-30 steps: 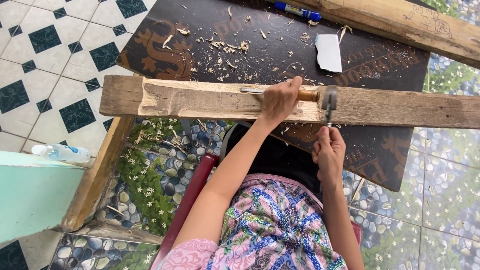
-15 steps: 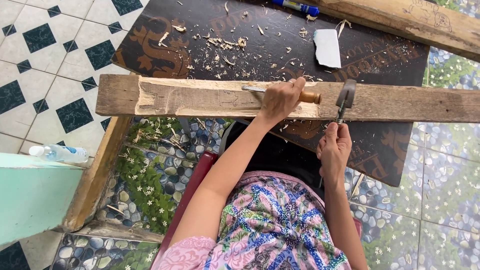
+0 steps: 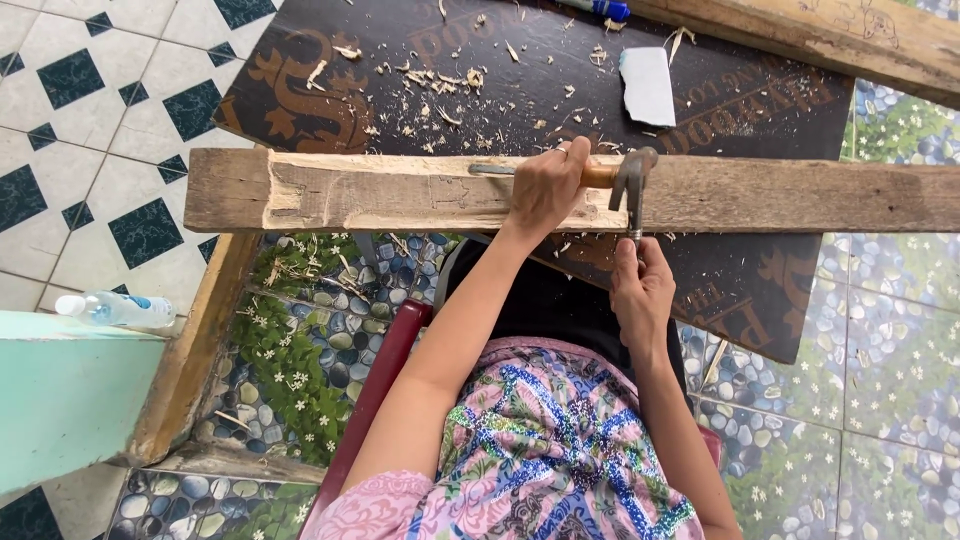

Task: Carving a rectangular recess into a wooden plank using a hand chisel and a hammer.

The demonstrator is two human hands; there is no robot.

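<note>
There is one camera, worn on the person's head. It looks almost straight down, close above the lap. It sees both arms and hands reaching forward to a long wooden plank point(image 3: 480, 190), a dark board point(image 3: 560, 70) past it, and the tiled floor point(image 3: 90, 110) all around.

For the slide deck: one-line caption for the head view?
Left hand grips a wooden-handled chisel on a plank; right hand holds a hammer.
</note>
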